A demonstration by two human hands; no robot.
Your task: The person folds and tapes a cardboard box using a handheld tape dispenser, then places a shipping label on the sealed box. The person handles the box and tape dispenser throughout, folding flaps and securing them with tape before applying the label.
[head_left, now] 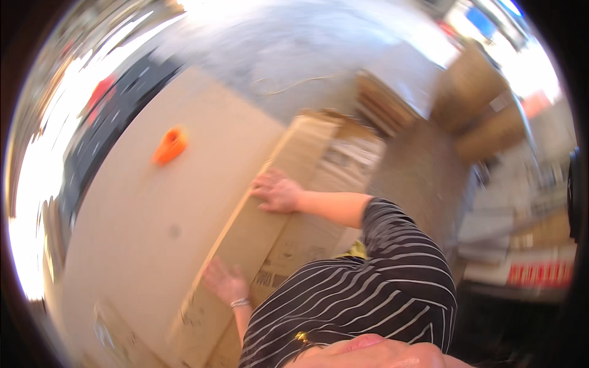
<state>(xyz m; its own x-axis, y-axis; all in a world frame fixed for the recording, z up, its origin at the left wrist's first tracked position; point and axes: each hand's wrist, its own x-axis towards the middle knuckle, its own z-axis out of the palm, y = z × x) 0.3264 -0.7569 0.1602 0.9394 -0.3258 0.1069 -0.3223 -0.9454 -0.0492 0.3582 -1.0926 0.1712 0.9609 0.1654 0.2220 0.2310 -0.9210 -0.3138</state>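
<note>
A long brown cardboard piece (245,230), folded along its length, lies at the near edge of the table and against my front. My left hand (226,282), with a band at the wrist, rests on its lower part, fingers spread and slightly blurred. Farther along, my right hand (276,191) lies on the same cardboard, its fingers stretched toward the long far edge. Both palms face down on the surface. Beyond the cardboard, a small orange hollow object (170,146) stands on the table; its exact kind is unclear.
The broad tan table (141,227) spreads to the left of the cardboard. A clear, shiny item (104,331) lies at its lower left. Stacked boards (386,101) and large cardboard boxes (475,101) stand at the upper right. Much of the surroundings is blurred.
</note>
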